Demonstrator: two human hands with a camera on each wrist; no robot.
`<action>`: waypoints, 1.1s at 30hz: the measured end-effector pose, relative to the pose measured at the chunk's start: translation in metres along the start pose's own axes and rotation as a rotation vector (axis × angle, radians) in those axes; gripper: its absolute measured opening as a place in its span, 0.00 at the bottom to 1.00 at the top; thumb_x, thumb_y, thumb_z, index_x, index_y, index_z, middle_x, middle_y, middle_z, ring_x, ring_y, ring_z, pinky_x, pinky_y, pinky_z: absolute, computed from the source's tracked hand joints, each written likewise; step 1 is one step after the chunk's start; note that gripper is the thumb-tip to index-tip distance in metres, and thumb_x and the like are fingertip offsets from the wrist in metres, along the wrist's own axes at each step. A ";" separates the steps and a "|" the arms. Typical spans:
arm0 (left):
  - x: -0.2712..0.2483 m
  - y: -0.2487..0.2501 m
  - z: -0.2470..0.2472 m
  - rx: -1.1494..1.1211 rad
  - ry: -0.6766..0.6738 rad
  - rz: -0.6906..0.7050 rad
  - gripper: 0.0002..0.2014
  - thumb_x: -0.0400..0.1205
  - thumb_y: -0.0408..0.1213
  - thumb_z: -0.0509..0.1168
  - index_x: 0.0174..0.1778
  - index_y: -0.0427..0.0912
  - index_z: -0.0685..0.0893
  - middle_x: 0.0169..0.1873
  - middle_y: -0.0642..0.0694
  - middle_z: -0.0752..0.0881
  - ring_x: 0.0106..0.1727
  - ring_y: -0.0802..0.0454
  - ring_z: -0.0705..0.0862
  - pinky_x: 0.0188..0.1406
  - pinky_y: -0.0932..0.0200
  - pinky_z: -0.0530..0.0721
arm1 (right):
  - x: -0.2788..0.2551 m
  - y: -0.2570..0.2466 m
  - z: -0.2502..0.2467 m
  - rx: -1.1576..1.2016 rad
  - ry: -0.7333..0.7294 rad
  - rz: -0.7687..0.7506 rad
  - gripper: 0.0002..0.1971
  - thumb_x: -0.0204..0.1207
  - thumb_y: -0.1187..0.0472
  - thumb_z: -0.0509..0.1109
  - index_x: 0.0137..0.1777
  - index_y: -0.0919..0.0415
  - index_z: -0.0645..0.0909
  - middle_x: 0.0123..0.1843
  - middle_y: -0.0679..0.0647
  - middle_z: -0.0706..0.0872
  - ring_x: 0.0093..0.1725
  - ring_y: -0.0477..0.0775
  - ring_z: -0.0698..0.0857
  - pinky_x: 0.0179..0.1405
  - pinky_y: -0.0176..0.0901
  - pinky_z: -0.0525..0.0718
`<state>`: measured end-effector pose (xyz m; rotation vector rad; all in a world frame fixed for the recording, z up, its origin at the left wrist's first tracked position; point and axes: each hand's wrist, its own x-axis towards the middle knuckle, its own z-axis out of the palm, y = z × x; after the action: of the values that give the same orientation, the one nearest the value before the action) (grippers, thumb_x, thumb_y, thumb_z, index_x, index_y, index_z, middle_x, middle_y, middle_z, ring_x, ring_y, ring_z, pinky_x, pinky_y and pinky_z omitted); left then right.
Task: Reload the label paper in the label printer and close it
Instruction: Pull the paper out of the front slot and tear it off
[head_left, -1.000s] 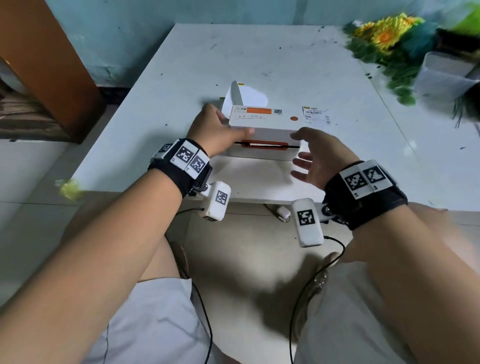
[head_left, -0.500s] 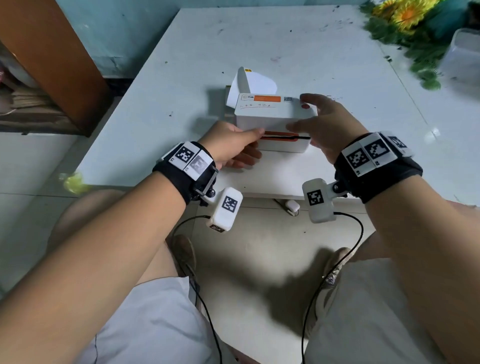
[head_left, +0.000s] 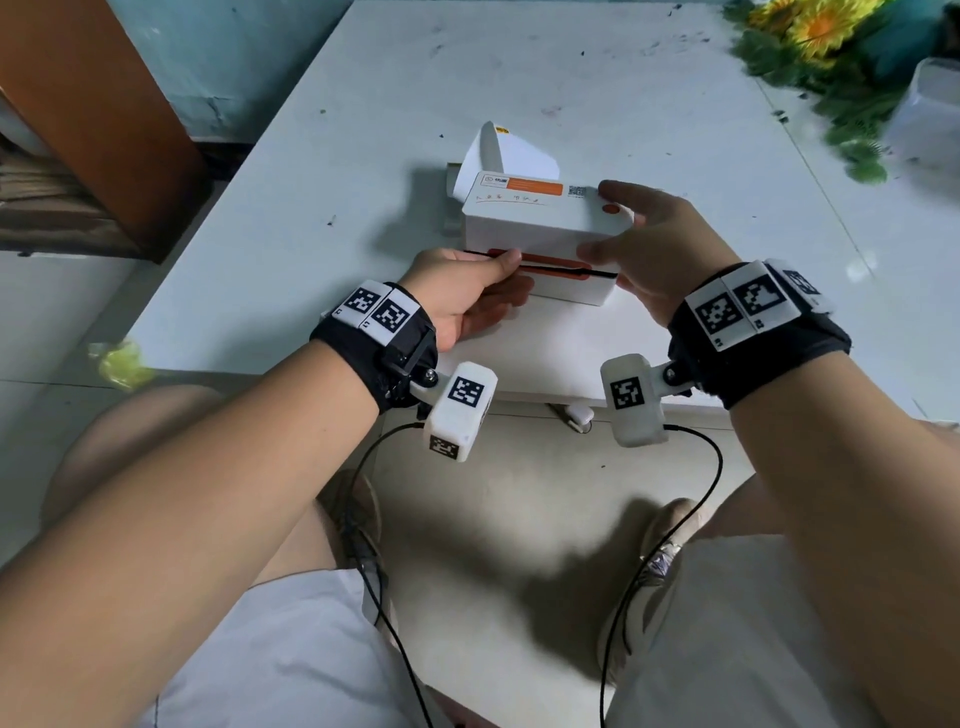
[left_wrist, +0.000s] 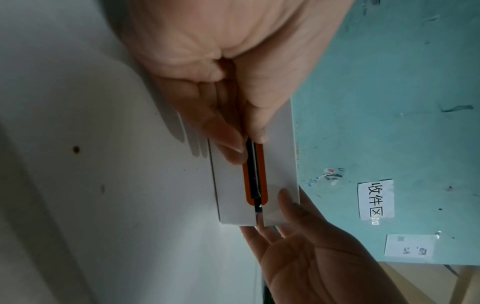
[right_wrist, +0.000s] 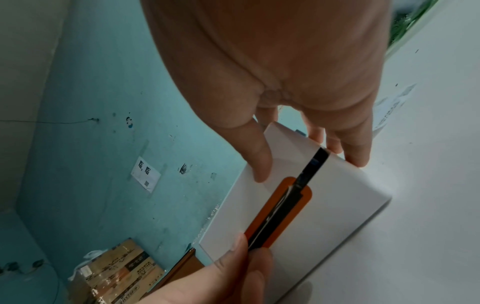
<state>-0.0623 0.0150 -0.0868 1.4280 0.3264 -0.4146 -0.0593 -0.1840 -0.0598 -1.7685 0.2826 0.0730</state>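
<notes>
A white label printer (head_left: 524, 221) with an orange-rimmed front slot (head_left: 556, 262) sits near the table's front edge. A dark gap runs along its front between lid and base. White label paper (head_left: 511, 153) curls up behind it. My left hand (head_left: 514, 273) is at the slot's left end, and in the left wrist view the thumb (left_wrist: 257, 127) and forefinger pinch the printer (left_wrist: 278, 164) there. My right hand (head_left: 597, 221) grips the lid's right end, thumb (right_wrist: 259, 164) on the front face, fingers round the side. A thin white strip shows in the slot (right_wrist: 283, 207).
The white table (head_left: 363, 208) stretches far behind the printer. Artificial flowers (head_left: 821, 36) and a white tub (head_left: 930, 119) stand at its back right. A brown cabinet (head_left: 93, 104) stands left of the table. Cables hang from both wrist cameras over my lap.
My left hand slid from the printer's left top down to the front slot. My right hand, which hovered open in front, now clasps the printer's right end.
</notes>
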 end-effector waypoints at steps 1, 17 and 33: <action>0.001 0.001 0.000 -0.009 0.003 -0.004 0.09 0.85 0.41 0.76 0.51 0.38 0.90 0.35 0.46 0.95 0.30 0.55 0.92 0.19 0.66 0.84 | 0.001 0.000 0.001 0.001 0.001 -0.002 0.42 0.76 0.75 0.82 0.88 0.49 0.79 0.77 0.44 0.85 0.73 0.54 0.88 0.81 0.49 0.83; 0.032 0.012 -0.004 -0.038 0.011 -0.016 0.05 0.85 0.34 0.76 0.54 0.37 0.90 0.34 0.45 0.95 0.29 0.55 0.92 0.19 0.68 0.82 | 0.022 0.002 -0.003 0.031 -0.015 -0.006 0.43 0.69 0.73 0.83 0.83 0.43 0.83 0.79 0.50 0.85 0.73 0.55 0.89 0.74 0.47 0.88; 0.049 0.016 0.006 -0.127 0.050 -0.012 0.05 0.84 0.30 0.75 0.45 0.41 0.87 0.25 0.46 0.90 0.23 0.54 0.87 0.28 0.60 0.90 | 0.019 -0.004 0.007 0.047 0.131 0.155 0.36 0.85 0.71 0.75 0.88 0.41 0.75 0.66 0.50 0.90 0.59 0.53 0.87 0.72 0.61 0.91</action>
<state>-0.0122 0.0065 -0.0943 1.3144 0.3949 -0.3625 -0.0394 -0.1790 -0.0616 -1.7057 0.5127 0.0615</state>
